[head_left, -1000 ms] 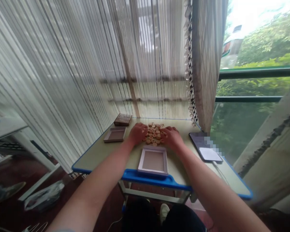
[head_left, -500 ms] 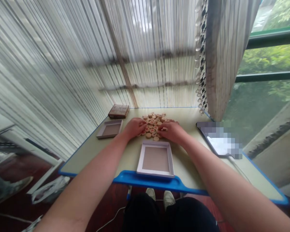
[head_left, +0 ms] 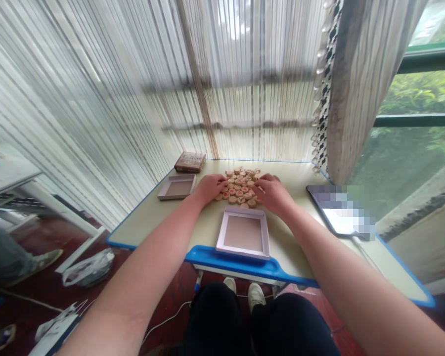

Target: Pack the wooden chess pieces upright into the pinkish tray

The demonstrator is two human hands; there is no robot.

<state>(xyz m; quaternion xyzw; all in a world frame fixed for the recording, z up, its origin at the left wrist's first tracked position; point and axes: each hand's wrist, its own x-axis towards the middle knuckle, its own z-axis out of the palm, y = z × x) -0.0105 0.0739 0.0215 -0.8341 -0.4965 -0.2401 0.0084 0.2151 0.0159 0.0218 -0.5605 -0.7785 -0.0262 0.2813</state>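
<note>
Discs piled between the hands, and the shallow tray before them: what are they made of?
The discs look like wood: pale tan, matte, with red or dark marks on top, too small to read. The tray looks like cardboard: thin pale-grey walls, flat brownish floor, no gloss; thin plastic can't be ruled out.

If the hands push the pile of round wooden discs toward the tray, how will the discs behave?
The discs look flat and lie on their faces, so they should slide, not roll. Being loose, some may slip past the left hand and right hand. The raised rim of the tray would likely stop them.
</note>
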